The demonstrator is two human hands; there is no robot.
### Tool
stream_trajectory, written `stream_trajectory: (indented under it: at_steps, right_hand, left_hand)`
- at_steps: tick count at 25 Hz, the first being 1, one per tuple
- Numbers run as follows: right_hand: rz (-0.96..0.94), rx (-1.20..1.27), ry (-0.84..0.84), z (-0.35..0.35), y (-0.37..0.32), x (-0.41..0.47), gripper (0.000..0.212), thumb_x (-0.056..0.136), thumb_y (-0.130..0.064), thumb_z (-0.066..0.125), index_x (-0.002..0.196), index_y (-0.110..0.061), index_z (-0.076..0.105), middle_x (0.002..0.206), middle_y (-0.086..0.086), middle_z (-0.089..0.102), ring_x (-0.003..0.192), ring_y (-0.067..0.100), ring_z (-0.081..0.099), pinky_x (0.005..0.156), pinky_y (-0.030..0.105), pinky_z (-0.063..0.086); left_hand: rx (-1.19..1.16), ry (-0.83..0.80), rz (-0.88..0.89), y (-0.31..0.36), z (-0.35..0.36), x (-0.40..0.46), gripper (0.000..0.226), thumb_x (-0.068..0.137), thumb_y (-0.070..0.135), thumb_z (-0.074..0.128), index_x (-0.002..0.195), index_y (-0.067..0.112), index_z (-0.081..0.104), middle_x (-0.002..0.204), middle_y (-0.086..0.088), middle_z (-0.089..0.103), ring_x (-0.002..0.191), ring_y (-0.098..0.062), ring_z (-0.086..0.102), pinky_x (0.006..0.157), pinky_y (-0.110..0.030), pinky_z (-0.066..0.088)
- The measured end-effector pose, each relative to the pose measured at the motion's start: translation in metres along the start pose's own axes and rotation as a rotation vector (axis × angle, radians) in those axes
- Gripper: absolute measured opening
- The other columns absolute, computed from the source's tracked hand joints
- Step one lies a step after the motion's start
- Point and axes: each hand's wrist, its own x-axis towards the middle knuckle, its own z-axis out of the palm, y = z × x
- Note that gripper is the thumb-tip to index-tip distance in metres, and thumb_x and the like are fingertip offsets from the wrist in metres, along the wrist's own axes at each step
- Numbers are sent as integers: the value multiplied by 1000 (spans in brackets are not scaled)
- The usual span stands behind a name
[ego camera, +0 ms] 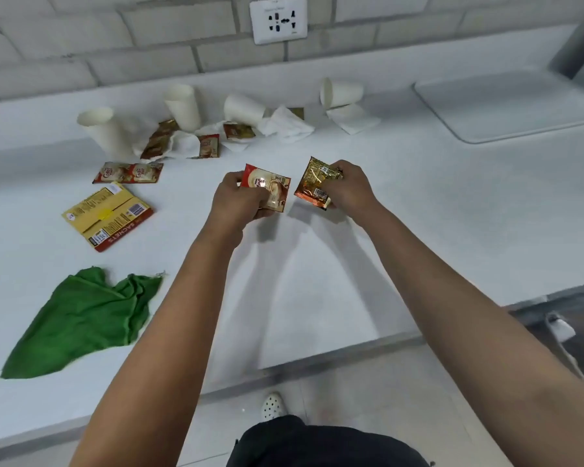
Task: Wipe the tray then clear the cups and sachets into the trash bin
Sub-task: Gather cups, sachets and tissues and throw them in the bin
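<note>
Gripping a red sachet [269, 190], the left hand [236, 200] faces the right hand [349, 187], pinching a gold sachet [314, 182].

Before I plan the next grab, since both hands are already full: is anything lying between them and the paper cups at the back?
Yes. Crumpled napkins and loose sachets lie in front of the paper cups. Left hand and right hand each hold a sachet.

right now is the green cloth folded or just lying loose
Lying loose. The green cloth sits crumpled and unevenly spread on the counter, edges ragged, with no neat fold; neither hand touches it.
</note>
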Motion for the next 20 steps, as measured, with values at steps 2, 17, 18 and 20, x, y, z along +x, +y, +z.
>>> stream_trajectory:
  at_steps: [2,17,18,20]
  right_hand:
    - [25,18,36,-45,25,-20,15,80,-2,51,91,-13,52,93,9,58,83,30,61,72,42,53]
    - [177,116,209,-237,157,-147,15,84,-3,49,96,-11,51,96,10,57,69,20,57,50,25,48]
    - [176,116,230,-242,160,-153,13,84,-3,48,95,-11,51,94,9,57,67,18,56,48,23,46]
    - [190,127,291,-253,166,-164,11,84,-4,48,92,-11,51,90,8,57,64,14,55,49,22,44]
  left_hand:
    - [4,-42,2,-5,40,-26,44,85,-4,52,128,5,44,110,-9,54,75,-14,62,65,-24,58]
    - [135,-259,26,-55,217,-168,35,83,-4,51,117,6,50,106,-10,57,74,-17,63,58,-20,58]
    - [138,-275,36,-56,221,-170,33,83,-4,50,114,6,51,106,-11,58,75,-18,63,59,-21,58]
    - [176,-320,50,-54,232,-174,33,83,-3,50,114,6,52,109,-13,59,81,-24,64,66,-26,58]
